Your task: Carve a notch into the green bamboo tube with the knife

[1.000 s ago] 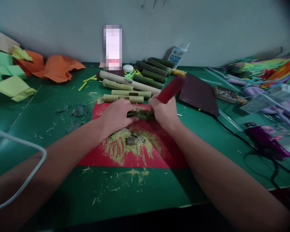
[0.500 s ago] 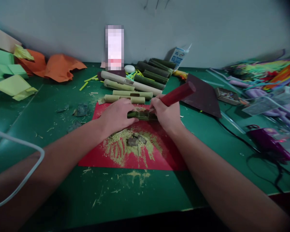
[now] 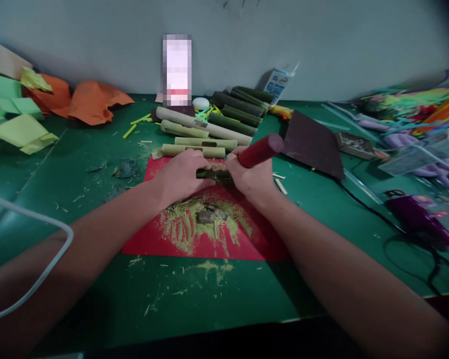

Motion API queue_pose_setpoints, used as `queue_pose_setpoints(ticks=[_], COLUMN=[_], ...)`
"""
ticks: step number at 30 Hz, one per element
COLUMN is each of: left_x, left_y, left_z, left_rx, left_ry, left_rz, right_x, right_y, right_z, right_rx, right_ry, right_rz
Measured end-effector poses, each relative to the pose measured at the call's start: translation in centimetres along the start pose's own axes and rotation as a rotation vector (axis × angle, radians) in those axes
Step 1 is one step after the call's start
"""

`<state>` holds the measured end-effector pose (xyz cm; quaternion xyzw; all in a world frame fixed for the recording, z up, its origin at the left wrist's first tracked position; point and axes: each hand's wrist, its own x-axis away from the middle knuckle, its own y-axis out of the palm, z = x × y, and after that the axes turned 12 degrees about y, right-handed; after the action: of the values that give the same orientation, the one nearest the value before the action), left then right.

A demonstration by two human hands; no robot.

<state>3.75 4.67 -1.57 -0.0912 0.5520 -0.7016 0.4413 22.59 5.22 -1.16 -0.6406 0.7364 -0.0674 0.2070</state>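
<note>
- Two things are gripped: the left hand (image 3: 189,172) is clamped on a green tube (image 3: 214,174), the right hand (image 3: 251,177) on a red handle (image 3: 261,150).
- The tube is held crosswise over the red sheet (image 3: 142,245) on the counter (image 3: 209,301).
- Pale shavings (image 3: 231,228) lie nearby.

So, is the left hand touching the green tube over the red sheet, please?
Touching: the head view shows the left hand clasped around the green tube.

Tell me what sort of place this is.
Probably a craft workspace: shavings lie on a red sheet, bamboo-like tubes lie beyond it, and the right hand grips a red handle.
</note>
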Motion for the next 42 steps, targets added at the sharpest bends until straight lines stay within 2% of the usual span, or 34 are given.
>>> queue_pose_setpoints(ticks=[4,9,12,21,25,29,31,34,37,42], left_x=[0.0,0.0,0.0,-0.1,-0.2,-0.1,-0.1,0.0,0.1,0.0], left_y=[-0.1,-0.4,-0.4,-0.4,-0.5,-0.7,-0.7,-0.6,-0.4,-0.6], left_z=[-0.1,0.3,0.4,0.6,0.5,0.4,0.4,0.5,0.7,0.9], left_rx=[-0.003,-0.013,0.000,-0.034,-0.041,-0.025,-0.022,-0.017,-0.002,0.019], left_ry=[-0.008,-0.002,-0.027,-0.036,-0.034,0.004,0.008,-0.027,-0.063,-0.089], left_rz=[0.000,-0.014,-0.020,-0.034,-0.033,-0.051,-0.056,-0.041,-0.028,-0.025], right_x=[0.1,-0.3,-0.8,-1.0,-0.6,-0.4,-0.4,-0.5,-0.3,-0.2], right_y=[-0.5,-0.8,-0.7,-0.5,-0.3,0.1,0.1,0.1,-0.2,-0.5], right_z=[-0.3,-0.4,-0.3,-0.2,-0.1,0.2,0.2,-0.3,-0.9,-0.5], right_rx=[0.006,-0.059,-0.061,-0.036,0.033,0.148,0.162,0.099,0.029,-0.096], right_ry=[0.074,0.132,0.171,0.174,0.089,-0.072,-0.087,0.012,0.124,0.121], right_rz=[-0.031,0.057,0.042,-0.006,0.014,-0.041,-0.053,-0.033,-0.075,0.016])
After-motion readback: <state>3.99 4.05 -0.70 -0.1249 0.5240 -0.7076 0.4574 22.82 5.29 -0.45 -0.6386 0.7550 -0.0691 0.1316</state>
